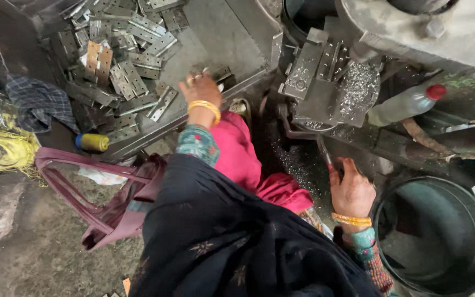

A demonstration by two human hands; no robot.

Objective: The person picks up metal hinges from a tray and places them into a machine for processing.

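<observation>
So the left hand is down at the near edge of the metal tray, fingers curled onto a small hinge, with the big heap of hinges piled toward the tray's far left corner. Those look like stiff stamped steel, light each, probably oily with sharp edges, so I'd pinch one by its flat leaves. Right hand is closed around the red-tipped lever under the press jig; a clear plastic bottle with a red cap lies right of it, a yellow-and-blue spool sits below the tray's near-left edge.
</observation>
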